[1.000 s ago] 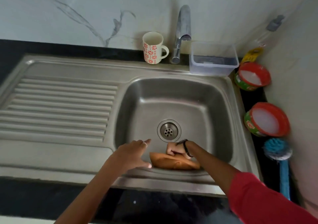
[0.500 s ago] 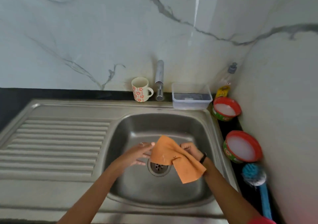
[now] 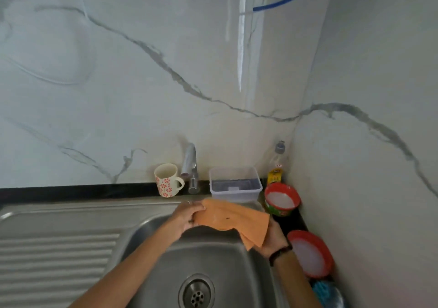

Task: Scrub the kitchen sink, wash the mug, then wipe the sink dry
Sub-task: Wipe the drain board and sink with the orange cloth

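**Orange cloth held over sink basin, both hands**

White marble-look wall (image 3: pixel 166 82) with grey veins fills the upper view and turns a corner on the right. Black stone desk (image 3: pixel 71 190) runs along its base. Stainless steel kitchen sink (image 3: pixel 59 215) sits in it: ribbed drainboard (image 3: pixel 52 260) left, basin right, round drain strainer (image 3: pixel 196 292) at the basin floor.

Orange rectangular cloth (image 3: pixel 234 217) is held up above the basin's far edge, partly folded, one corner drooping on the right. Left hand (image 3: pixel 187 215) pinches the cloth's left edge, fingers curled round it. Right hand (image 3: pixel 272 239) grips the right end from below, mostly hidden behind the fabric; dark band on that wrist.

Clear plastic rectangular container (image 3: pixel 235 187) stands on the back ledge, just right of the chrome tap (image 3: pixel 190 168). White ceramic mug with red flower print (image 3: pixel 167 179) is upright just left of the tap, handle toward it.

Right strip of desk: two red-rimmed round tubs with white contents (image 3: pixel 282 198) (image 3: pixel 310 253), a clear bottle with yellow label (image 3: pixel 276 165) in the corner, a teal scrub brush (image 3: pixel 326 291) at the bottom edge.
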A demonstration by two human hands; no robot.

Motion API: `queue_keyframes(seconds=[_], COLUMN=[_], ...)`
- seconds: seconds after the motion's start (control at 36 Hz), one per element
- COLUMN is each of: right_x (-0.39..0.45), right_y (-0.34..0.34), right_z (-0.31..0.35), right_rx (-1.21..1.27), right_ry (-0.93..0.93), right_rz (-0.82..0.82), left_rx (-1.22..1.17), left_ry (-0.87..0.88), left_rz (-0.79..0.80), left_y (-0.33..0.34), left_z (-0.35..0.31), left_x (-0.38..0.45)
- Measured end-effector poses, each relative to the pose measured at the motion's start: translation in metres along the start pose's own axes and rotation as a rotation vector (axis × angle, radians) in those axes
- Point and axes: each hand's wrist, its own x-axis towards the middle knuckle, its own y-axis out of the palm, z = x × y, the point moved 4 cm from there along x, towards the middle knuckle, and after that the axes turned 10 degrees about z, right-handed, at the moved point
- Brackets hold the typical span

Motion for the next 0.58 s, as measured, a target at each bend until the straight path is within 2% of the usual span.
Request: queue_keyframes(seconds=[0.03, 0.11, 0.19, 0.33, 0.42, 0.5, 0.58], right_x=[-0.005, 0.011, 0.022, 0.051, 0.081, 0.104, 0.122], right_y=[0.001, 0.008, 0.018, 0.027, 0.027, 0.034, 0.030], right_z=[0.012, 0.040, 0.072, 0.107, 0.129, 0.149, 0.154], right_rx=[0.069, 0.042, -0.088, -0.283, -0.583, -1.119, -1.417], right_ry=[-0.040, -0.071, -0.083, -0.085, -0.091, -0.052, -0.041], right_rz=[-0.041, -0.165, -0.226, -0.340, -0.460, -0.591, -0.620], left_rx=[0.020, 0.070, 0.143, 0.421, 0.516, 0.634, 0.655], left_ry=[0.017, 0.072, 0.130, 0.324, 0.399, 0.386, 0.412], left_rz=[-0.005, -0.027, -0.060, -0.207, -0.246, -0.269, -0.227], left_y=[0.000, 0.001, 0.009, 0.028, 0.036, 0.045, 0.057], left_z=[-0.007, -0.028, -0.040, -0.049, -0.052, -0.062, -0.072], left_x=[0.004, 0.015, 0.027, 0.038, 0.056, 0.072, 0.081])
